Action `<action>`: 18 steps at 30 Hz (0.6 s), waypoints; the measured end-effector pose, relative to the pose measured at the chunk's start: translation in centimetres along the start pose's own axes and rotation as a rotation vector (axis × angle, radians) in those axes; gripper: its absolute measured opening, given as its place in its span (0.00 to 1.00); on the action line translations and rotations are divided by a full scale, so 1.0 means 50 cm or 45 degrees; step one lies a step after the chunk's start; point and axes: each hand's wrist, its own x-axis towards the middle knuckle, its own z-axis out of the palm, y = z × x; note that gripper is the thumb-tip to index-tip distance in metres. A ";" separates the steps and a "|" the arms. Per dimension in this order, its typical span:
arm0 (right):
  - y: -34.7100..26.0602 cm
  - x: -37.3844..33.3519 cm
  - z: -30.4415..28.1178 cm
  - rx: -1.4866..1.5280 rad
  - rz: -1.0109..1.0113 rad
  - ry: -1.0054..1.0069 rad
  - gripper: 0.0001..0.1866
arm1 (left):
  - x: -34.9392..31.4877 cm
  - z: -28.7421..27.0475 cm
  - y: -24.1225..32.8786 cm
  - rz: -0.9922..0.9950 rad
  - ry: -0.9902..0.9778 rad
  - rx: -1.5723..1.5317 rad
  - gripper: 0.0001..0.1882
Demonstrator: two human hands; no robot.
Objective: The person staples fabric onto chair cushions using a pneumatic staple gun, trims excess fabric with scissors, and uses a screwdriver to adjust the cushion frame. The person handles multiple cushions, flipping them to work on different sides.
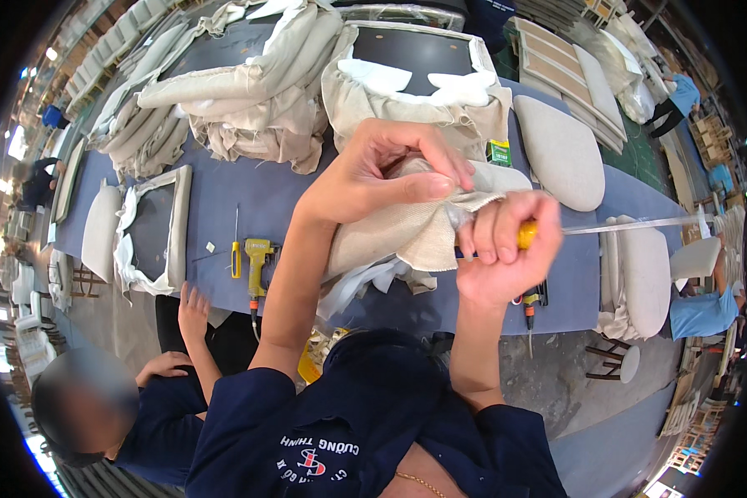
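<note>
In front of my chest is a padded piece in beige woven fabric (427, 232), its loose edge rumpled and white padding below it. My left hand (378, 170) is closed on the fabric from above, thumb and fingers pinching near its edge. My right hand (506, 249) is wrapped round the yellow handle of a screwdriver (622, 226), and its long metal shaft points off to the right. The fingers of that hand also come up against the fabric edge; whether they grip it is hidden.
On the blue-grey table (216, 191) lie a yellow staple gun (259, 264), another yellow screwdriver (236, 259) and a small green box (500, 153). Stacked upholstered panels (257, 91) stand at the back, a beige cushion (559, 153) at right. A co-worker's hand (193, 311) rests near the left front edge.
</note>
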 end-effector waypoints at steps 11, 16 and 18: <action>-0.059 0.054 0.006 0.107 -0.452 -0.599 0.24 | 0.002 0.004 -0.004 0.009 -0.012 0.001 0.05; -0.040 0.048 0.001 0.093 -0.337 -0.649 0.26 | 0.003 0.000 -0.012 0.035 -0.011 0.001 0.06; -0.031 0.043 0.004 0.047 -0.322 -0.629 0.27 | 0.004 0.000 -0.004 -0.027 0.012 -0.003 0.05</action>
